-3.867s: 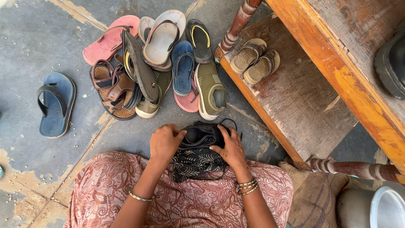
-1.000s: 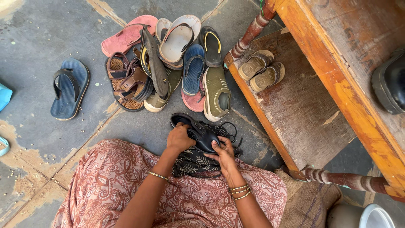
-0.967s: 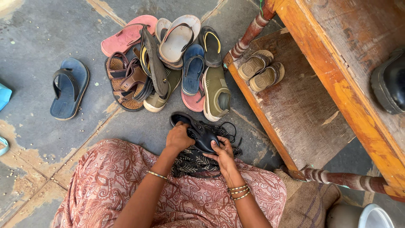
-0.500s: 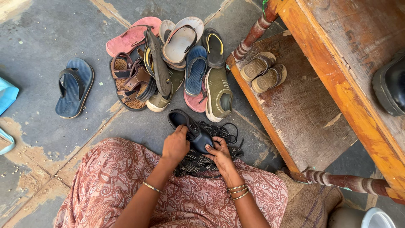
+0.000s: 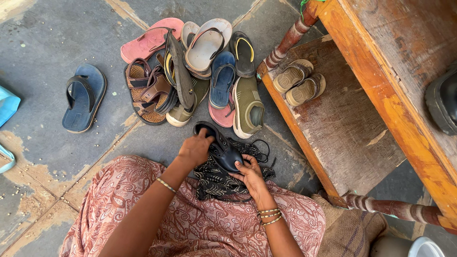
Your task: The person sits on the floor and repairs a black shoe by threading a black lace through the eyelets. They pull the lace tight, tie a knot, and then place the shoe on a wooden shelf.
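Observation:
A black leather shoe [image 5: 223, 148] lies tilted on a black patterned cloth [image 5: 220, 183] just in front of my lap. My left hand [image 5: 194, 149] grips the shoe at its heel end, fingers curled over the rim. My right hand [image 5: 251, 177] holds the shoe's toe end from below, fingertips pressed on the leather, with the cloth under the palm. Bangles circle both wrists.
A heap of sandals and slippers [image 5: 200, 71] lies on the grey stone floor ahead. A lone blue slipper [image 5: 84, 97] sits to the left. A wooden rack [image 5: 342, 123] on the right carries a tan pair of sandals [image 5: 300, 82]. A black shoe [image 5: 442, 100] rests on its top board.
The shoe has turned from lying flat under both palms to a diagonal tilt. My left hand slid to its heel and my right hand to its toe. The view shifted slightly left.

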